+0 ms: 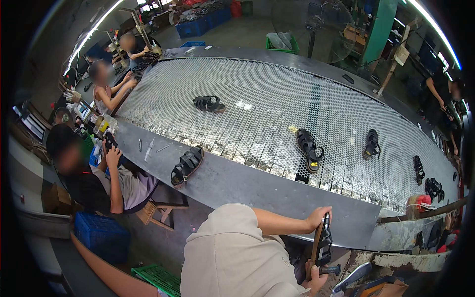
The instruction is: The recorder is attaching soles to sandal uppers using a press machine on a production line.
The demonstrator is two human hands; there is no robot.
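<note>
Presently, a black sandal (187, 166) lies on the conveyor's steel edge (257, 190). Further right, the left hand (317, 218) grips the top of an upright black sandal with tan sole (321, 245), fingers curled around it; the right hand (314, 283) steadies its bottom, fingers curled, beside a dark tool handle (330, 270).

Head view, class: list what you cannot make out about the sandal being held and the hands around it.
- Right hand: grips the top of the black sandal; palm hidden behind it.
- Left hand: partly cut off by the lower edge, fingers hidden behind the sandal.
- Sandal's tan sole: seen edge-on, underside hidden.
- Dark grip beside the left hand: too small to identify.
</note>
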